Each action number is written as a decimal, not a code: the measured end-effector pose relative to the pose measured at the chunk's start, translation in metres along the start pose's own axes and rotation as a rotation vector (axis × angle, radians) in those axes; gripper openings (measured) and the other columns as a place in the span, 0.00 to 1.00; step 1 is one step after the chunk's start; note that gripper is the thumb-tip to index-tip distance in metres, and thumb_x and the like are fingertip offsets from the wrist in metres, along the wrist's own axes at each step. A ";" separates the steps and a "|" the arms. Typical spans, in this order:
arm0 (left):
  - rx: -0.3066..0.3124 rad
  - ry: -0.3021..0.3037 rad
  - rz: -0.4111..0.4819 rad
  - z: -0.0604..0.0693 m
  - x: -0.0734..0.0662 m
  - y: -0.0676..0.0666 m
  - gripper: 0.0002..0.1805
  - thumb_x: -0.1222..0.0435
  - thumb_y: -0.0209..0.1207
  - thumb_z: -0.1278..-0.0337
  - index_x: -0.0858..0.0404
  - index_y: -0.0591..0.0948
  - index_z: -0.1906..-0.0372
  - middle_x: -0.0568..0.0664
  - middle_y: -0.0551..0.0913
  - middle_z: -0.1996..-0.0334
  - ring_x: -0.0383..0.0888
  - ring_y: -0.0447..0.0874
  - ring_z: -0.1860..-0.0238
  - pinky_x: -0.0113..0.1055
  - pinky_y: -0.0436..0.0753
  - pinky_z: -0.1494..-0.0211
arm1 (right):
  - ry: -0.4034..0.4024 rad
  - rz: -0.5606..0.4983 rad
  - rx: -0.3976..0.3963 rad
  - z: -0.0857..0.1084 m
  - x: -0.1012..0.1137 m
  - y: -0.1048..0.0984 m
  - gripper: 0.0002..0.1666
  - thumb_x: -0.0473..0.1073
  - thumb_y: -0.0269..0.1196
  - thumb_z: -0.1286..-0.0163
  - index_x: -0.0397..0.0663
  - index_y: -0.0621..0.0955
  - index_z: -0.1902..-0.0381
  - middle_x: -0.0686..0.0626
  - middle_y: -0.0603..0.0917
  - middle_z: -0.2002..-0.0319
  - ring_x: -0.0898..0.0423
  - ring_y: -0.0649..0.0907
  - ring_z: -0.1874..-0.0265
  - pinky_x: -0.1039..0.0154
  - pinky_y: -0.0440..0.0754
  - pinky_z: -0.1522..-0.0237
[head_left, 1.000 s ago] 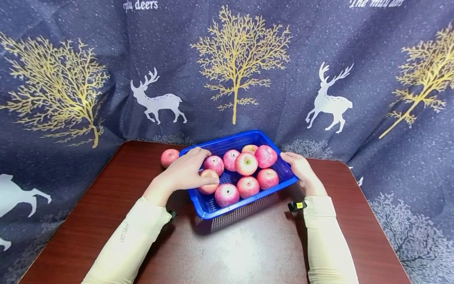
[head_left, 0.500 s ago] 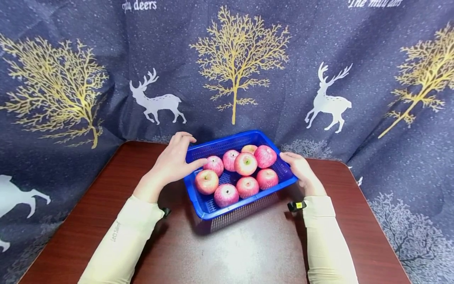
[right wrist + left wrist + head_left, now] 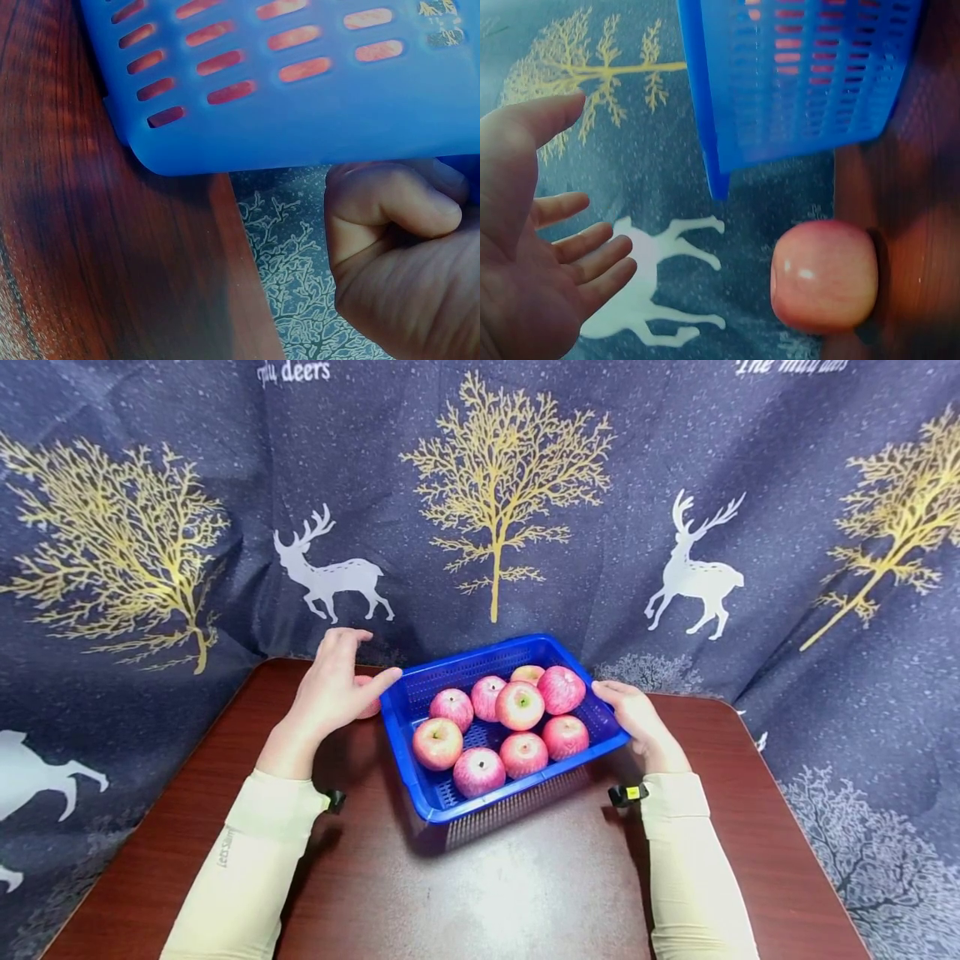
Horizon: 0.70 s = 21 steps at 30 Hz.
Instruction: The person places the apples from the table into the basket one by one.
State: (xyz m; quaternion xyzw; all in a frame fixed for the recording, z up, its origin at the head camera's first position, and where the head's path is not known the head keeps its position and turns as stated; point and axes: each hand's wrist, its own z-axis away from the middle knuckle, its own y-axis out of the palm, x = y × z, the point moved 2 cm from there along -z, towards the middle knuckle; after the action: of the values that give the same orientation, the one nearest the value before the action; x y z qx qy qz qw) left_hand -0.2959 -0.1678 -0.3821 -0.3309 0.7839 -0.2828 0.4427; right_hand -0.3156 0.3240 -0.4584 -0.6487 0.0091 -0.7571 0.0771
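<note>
A blue plastic basket [image 3: 431, 810] with slotted walls stands on the table, turned at a slight angle. Several red and yellowish apples [image 3: 480, 772] lie inside it. At its right end, my right hand [image 3: 640, 720] grips the rim, with the fingers curled in the right wrist view. My left hand [image 3: 326, 689] is raised just left of the basket, thumb and fingers spread and holding nothing. Partly hidden behind it in the head view is a loose apple [image 3: 367, 708]. The left wrist view shows this apple [image 3: 825, 276] whole, on the tabletop beside the basket and apart from my fingers.
The dark reddish-brown table [image 3: 187, 827] ends just behind the basket. A blue cloth [image 3: 570, 585] printed with deer and golden trees hangs close behind the table.
My left hand has moved from over the apples in the basket, leftward past the rim, to the loose apple. An apple at the basket's left shifted slightly. My right hand stays put.
</note>
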 end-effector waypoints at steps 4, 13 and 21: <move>-0.053 -0.044 -0.002 0.000 0.009 -0.004 0.42 0.47 0.71 0.30 0.69 0.72 0.23 0.69 0.72 0.29 0.66 0.70 0.26 0.68 0.75 0.30 | -0.004 -0.006 0.010 0.000 0.000 0.000 0.25 0.56 0.61 0.14 0.40 0.80 0.37 0.53 0.90 0.60 0.59 0.90 0.64 0.61 0.91 0.62; -0.062 -0.135 -0.026 -0.001 0.029 -0.002 0.44 0.45 0.67 0.26 0.69 0.69 0.20 0.71 0.68 0.27 0.69 0.66 0.25 0.71 0.74 0.31 | -0.007 0.023 -0.001 0.001 0.000 -0.001 0.31 0.57 0.61 0.14 0.36 0.78 0.31 0.53 0.90 0.60 0.59 0.90 0.64 0.61 0.91 0.62; 0.013 -0.212 -0.036 0.002 0.052 0.011 0.47 0.41 0.65 0.26 0.68 0.66 0.17 0.74 0.64 0.25 0.71 0.64 0.24 0.74 0.74 0.31 | -0.003 0.023 -0.001 0.001 0.000 -0.001 0.31 0.57 0.61 0.14 0.36 0.78 0.31 0.53 0.90 0.59 0.59 0.90 0.64 0.61 0.91 0.61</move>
State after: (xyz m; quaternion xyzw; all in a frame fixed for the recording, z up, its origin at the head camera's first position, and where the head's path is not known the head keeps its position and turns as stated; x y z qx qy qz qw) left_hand -0.3176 -0.2012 -0.4170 -0.3699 0.7248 -0.2592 0.5202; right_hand -0.3148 0.3251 -0.4580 -0.6499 0.0165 -0.7550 0.0855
